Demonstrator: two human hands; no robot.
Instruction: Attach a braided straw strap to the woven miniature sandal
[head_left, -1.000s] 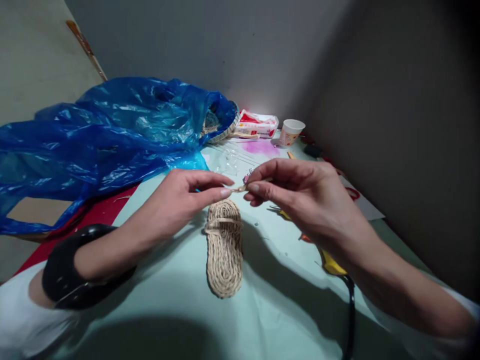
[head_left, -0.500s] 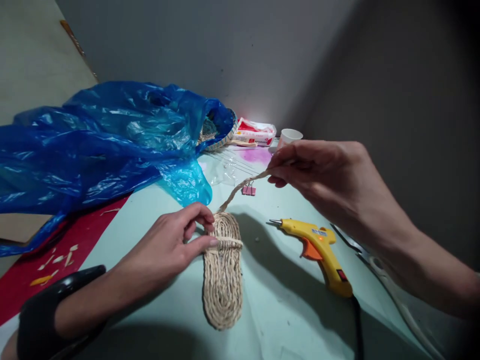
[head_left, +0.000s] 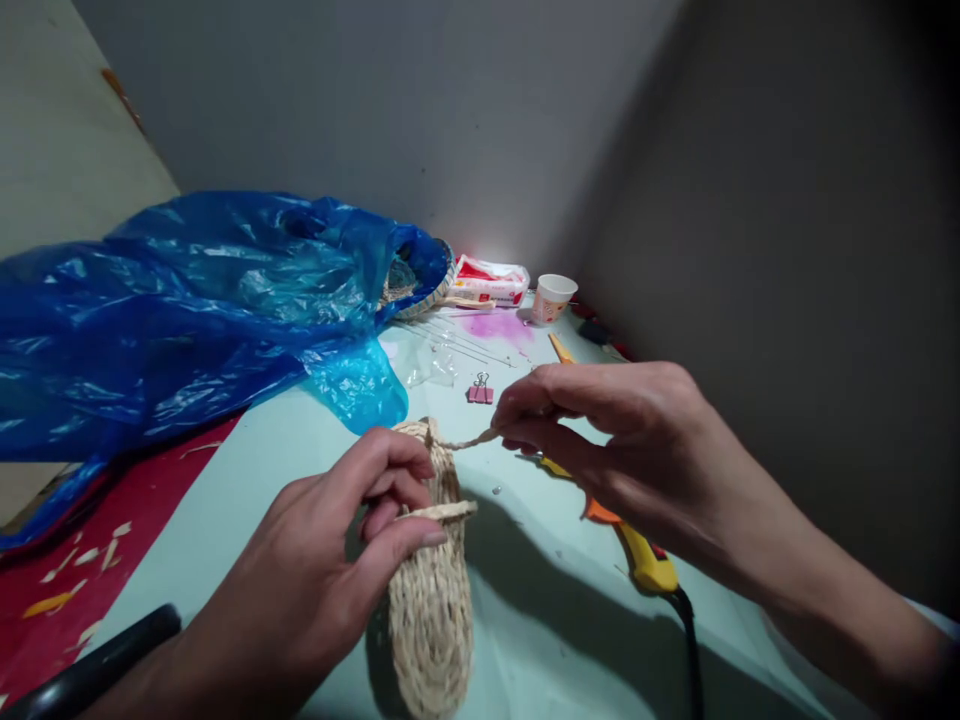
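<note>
A long oval sole of coiled straw rope (head_left: 431, 620) stretches toward me over the pale green table cover, a straw band (head_left: 450, 511) crossing its upper part. My left hand (head_left: 322, 560) grips its left side, with the thumb by the band and the fingers curled at the edge. From the sole's far end runs a loose twisted straw cord (head_left: 471, 441). My right hand (head_left: 622, 430) pinches that cord between thumb and fingers, holding it out to the right. Partly hidden behind my right hand lies a yellow hot glue gun (head_left: 649, 565) with an orange trigger.
A blue plastic bag (head_left: 225, 290) fills the back left, a woven basket rim (head_left: 442, 285) at its mouth. Beyond are a red-and-white packet (head_left: 491, 285), a paper cup (head_left: 553, 300) and a pink binder clip (head_left: 481, 389). The glue gun's black cord (head_left: 691, 650) trails toward me.
My right hand has come down and left with the cord, which now bends right from the sole's far end. The far end of the sole looks raised. The view has shifted slightly.
</note>
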